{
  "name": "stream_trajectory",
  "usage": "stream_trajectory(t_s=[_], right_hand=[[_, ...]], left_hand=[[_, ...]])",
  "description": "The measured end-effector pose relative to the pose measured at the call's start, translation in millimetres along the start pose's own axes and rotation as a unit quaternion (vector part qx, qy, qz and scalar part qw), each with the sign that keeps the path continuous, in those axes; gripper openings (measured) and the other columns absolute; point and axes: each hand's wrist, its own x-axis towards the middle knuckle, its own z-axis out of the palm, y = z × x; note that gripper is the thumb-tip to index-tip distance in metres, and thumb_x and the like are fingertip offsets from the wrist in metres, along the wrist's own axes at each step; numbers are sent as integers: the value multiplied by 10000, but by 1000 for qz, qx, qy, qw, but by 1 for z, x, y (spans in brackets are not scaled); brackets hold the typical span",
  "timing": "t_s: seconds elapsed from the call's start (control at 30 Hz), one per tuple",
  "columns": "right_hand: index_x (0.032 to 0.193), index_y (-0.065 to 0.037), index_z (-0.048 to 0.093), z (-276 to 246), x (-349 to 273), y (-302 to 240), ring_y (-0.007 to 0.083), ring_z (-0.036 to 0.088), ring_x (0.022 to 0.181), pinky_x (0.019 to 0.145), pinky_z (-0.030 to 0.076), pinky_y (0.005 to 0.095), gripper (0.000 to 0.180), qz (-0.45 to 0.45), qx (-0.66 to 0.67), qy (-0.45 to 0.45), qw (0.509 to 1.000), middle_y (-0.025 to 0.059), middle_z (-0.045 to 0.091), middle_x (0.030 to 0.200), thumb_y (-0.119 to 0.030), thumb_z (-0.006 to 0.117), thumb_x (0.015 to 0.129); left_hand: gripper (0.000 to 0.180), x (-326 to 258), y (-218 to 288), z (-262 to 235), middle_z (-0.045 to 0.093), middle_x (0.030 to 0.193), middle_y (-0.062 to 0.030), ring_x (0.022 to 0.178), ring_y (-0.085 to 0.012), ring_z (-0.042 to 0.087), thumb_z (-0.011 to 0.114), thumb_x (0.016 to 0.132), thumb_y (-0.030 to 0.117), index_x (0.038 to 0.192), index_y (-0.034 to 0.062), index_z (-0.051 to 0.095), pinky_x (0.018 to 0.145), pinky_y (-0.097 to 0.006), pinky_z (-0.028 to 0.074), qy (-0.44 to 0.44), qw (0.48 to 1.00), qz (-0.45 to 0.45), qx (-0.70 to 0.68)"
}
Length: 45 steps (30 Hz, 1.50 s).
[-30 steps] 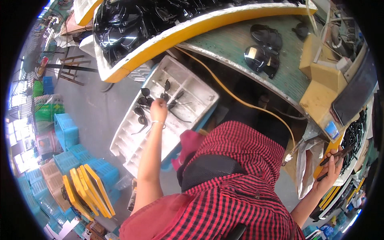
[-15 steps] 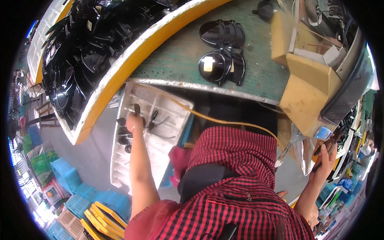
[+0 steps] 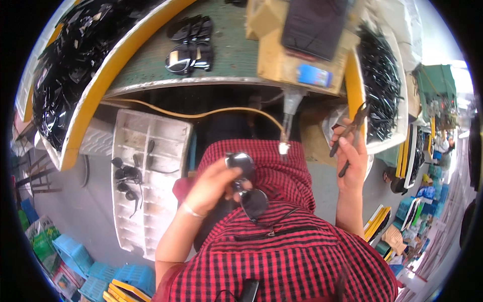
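In front of my lap, my left hand is closed on a pair of dark sunglasses, pinching them near the middle between the two lenses. My right hand, out to the right, grips dark pliers; their jaws point up and their handles run between my fingers. Left of my lap stands a white compartment tray. Several dark glasses lie in its compartments. On the green bench a few more sunglasses rest close together.
A large yellow-sided bin full of black glossy eyewear fills the upper left. At right, a white bin holds many thin black strips. A cardboard box carries a dark panel. A yellow hose runs below the bench edge to a nozzle.
My left hand has come from the tray to my lap, now holding sunglasses. The view has turned right. My right hand, with the pliers, has moved nearer my body and shows more fully.
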Motion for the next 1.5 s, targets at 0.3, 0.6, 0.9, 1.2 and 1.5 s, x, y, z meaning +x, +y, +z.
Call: stream_trajectory(t_s=[0.3,0.6,0.9,1.2,1.5], right_hand=[[1301,18,478,-39,-36,20,169,567,939,841,452,307,472,19,81,56,995,103,584,1039,-22,595,845],[1275,-6,502,-36,-38,20,167,571,954,843,457,312,420,26,76,22,997,89,599,1031,-32,585,864],[1270,-9,510,-31,-44,25,151,571,948,868,447,296,433,51,55,-7,997,73,599,1028,-36,603,848],[1243,-12,534,-21,-47,18,125,561,939,858,438,259,424,75,72,-26,994,46,593,987,-3,625,829],[1111,-85,654,-14,-53,1,294,565,848,760,458,397,457,-280,-455,-195,823,88,596,932,-106,738,662]], left_hand=[[240,10,-10,69,596,679,3,492,-43,513,494,1002,268,1096,58,565,399,-166,351,-85,996,-23,31],[260,1,-11,87,593,680,12,501,-31,516,488,1005,266,1157,61,532,417,-155,359,-53,997,26,56],[279,0,-13,89,576,720,13,519,-38,480,493,1003,268,1197,71,529,446,-165,352,-32,998,22,46],[286,-2,-11,89,570,703,16,515,-31,477,496,1003,270,1196,62,529,441,-160,339,-33,997,20,59],[227,-2,-13,87,581,748,39,553,-13,504,490,999,219,1137,56,567,433,-145,346,-44,992,-9,120]])
